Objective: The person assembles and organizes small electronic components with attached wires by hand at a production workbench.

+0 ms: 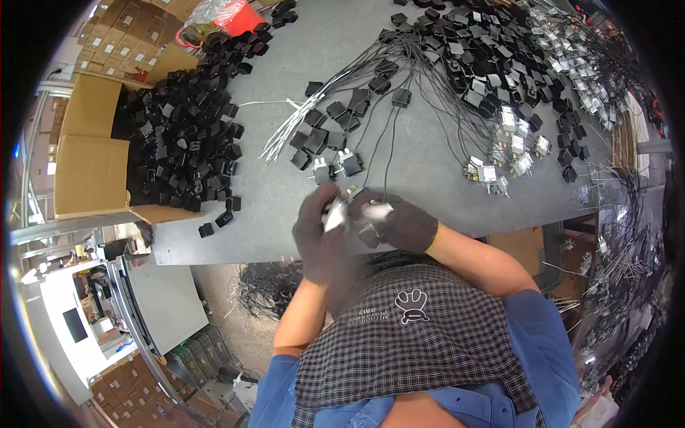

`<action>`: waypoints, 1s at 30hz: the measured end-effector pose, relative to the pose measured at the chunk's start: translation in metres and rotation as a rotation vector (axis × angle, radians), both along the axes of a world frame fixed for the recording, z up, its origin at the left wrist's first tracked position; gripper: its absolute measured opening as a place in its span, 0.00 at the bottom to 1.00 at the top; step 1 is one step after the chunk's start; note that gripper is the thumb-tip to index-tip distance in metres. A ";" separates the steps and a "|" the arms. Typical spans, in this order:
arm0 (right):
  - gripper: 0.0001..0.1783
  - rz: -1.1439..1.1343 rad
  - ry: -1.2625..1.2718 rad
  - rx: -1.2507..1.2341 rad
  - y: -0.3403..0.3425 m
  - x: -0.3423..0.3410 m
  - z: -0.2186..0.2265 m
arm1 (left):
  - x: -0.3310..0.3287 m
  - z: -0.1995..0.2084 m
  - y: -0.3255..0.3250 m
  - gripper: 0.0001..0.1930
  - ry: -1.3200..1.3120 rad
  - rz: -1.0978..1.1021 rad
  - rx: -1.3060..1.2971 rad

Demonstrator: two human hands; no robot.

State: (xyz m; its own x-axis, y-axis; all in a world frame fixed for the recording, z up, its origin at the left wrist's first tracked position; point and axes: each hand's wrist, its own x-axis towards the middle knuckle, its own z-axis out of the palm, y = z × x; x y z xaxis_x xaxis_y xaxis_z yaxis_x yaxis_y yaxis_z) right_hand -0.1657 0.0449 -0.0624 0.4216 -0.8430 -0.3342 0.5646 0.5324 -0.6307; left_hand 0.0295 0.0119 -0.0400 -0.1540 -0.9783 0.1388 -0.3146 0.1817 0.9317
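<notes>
Both hands wear dark gloves and meet close together above the near edge of the grey table [271, 207]. My left hand [314, 232] is closed on a small white-faced part [335, 214], smeared by motion. Closed too, my right hand [407, 225] grips another small whitish part [377, 211]; its exact kind is blurred. Just beyond the fingers lie two black plug-like pieces [349, 164] with white prongs. Black housings [317, 138] on dark cables [389, 143] are spread farther out. White cable ends [292, 128] fan toward the left.
A big heap of black housings [182, 135] spills from a cardboard box [93, 167] at left. More housings [471, 53] pile up at the far right. Silvery-white connectors [517, 143] cluster at right. Bundled cables [614, 264] hang beyond the right edge; a red bag [239, 18] sits far left.
</notes>
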 end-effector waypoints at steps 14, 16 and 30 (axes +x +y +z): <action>0.15 -0.106 0.538 -0.036 0.007 0.000 0.011 | -0.068 0.005 -0.075 0.15 0.379 -0.398 0.732; 0.16 -0.120 0.522 -0.083 0.009 0.000 -0.002 | -0.071 0.007 -0.076 0.15 0.351 -0.397 0.730; 0.24 -0.023 0.220 -0.014 -0.007 -0.010 -0.009 | -0.059 0.005 -0.082 0.17 0.294 -0.335 0.551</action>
State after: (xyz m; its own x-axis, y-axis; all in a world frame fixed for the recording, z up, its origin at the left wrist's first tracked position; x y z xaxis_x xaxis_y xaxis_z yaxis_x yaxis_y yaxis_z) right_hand -0.1757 0.0377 -0.0711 0.3205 -0.8567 -0.4041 0.4245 0.5112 -0.7473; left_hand -0.0299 -0.0704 -0.0348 -0.4910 -0.8248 -0.2804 -0.0451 -0.2973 0.9537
